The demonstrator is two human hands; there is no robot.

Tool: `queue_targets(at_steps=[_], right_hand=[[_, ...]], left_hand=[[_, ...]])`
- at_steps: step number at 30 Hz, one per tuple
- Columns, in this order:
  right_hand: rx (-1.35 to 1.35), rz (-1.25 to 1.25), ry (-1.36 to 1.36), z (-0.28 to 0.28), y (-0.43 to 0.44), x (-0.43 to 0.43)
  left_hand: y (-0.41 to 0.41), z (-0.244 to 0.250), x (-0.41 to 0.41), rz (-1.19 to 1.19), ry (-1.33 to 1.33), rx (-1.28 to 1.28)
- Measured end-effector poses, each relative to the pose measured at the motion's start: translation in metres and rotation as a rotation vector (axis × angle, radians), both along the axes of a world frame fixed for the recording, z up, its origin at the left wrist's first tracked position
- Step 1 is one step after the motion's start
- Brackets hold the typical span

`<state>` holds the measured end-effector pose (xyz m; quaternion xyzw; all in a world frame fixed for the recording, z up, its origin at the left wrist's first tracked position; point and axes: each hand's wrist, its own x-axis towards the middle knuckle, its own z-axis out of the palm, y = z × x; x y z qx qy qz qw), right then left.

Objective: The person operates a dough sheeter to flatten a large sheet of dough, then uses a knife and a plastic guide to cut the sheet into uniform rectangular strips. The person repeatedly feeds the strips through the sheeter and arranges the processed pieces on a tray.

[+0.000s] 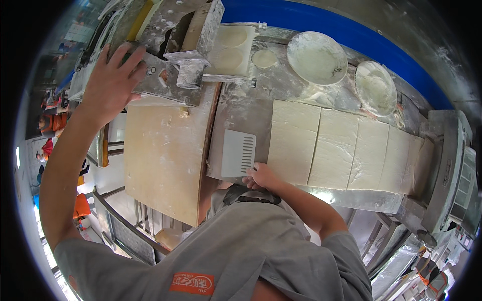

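My left hand [116,77] is spread over the control side of a floury metal dough machine [165,81], its fingertips around a dark green button. My right hand [261,176] pinches the corner of a flat white plastic scraper [238,152] with a row of slots. The scraper is over the steel table [241,113], left of a row of flat rectangular dough sheets [295,143] that lie edge to edge. Two pale dough rounds [230,59] lie on the machine's white outfeed belt [246,52]. Another small pale round [264,58] is on the floury table beside it.
Behind the dough sit two round bowls dusted with flour, a larger one [317,57] and a smaller one [375,88]. A wooden board [165,158] stands left of the steel table. At the right end is a metal machine [440,169]. Other people appear far left.
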<state>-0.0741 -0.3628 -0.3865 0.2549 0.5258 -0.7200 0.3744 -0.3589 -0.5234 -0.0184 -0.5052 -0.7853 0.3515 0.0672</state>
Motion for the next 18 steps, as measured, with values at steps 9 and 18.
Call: queue_targets(at_steps=[9, 18], right_hand=[[-0.046, -0.047, 0.011, 0.02, 0.011, -0.003], [-0.093, -0.128, 0.063, 0.039, 0.018, -0.004]], left_hand=[[0.002, 0.003, 0.004, -0.003, 0.001, 0.013], [0.0, 0.002, 0.003, -0.066, -0.019, 0.095]])
